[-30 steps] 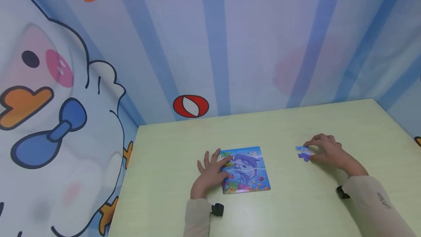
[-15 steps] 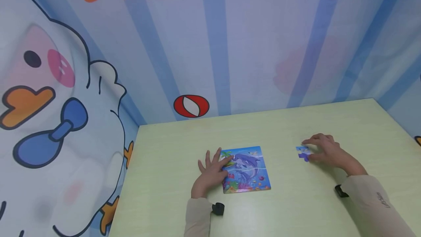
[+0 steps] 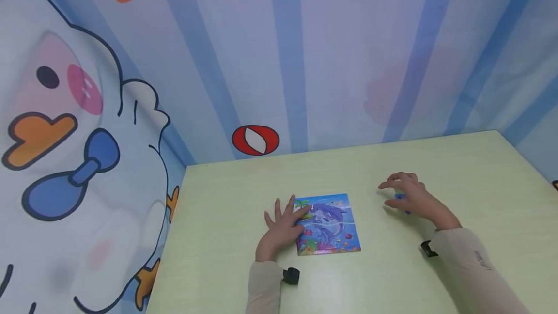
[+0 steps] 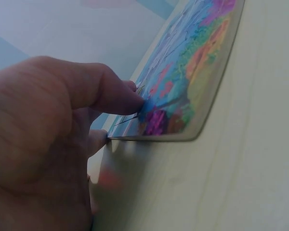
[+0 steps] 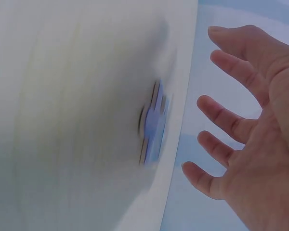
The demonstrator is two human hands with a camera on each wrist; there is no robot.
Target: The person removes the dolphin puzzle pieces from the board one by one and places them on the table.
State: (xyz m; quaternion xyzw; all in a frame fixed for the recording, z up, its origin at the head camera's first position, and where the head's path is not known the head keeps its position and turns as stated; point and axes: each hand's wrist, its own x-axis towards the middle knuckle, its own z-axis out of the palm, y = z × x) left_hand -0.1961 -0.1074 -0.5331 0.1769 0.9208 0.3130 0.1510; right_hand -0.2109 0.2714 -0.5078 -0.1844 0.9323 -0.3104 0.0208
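Note:
A square jigsaw puzzle [image 3: 334, 236] with a dolphin picture lies on the pale table. My left hand [image 3: 279, 234] rests on its left side, fingers spread, with the thumb and index finger over the picture. In the left wrist view the thumb touches the picture near a rounded corner of the puzzle [image 4: 183, 96]. To the right lies a loose jigsaw piece [image 5: 154, 127], blue and purple, flat on the table. My right hand [image 3: 411, 200] hovers over it with fingers apart, holding nothing, and hides most of the piece in the head view.
The pale table [image 3: 226, 207] meets a blue striped backdrop [image 3: 331, 86] along its far edge. A large printed duck [image 3: 131, 168] covers the backdrop on the left. A black wrist camera [image 3: 291, 276] is strapped at the left cuff.
My right hand has let go of the jigsaw piece, lifted and shifted left over it. The piece stays on the table. My left hand stays on the puzzle.

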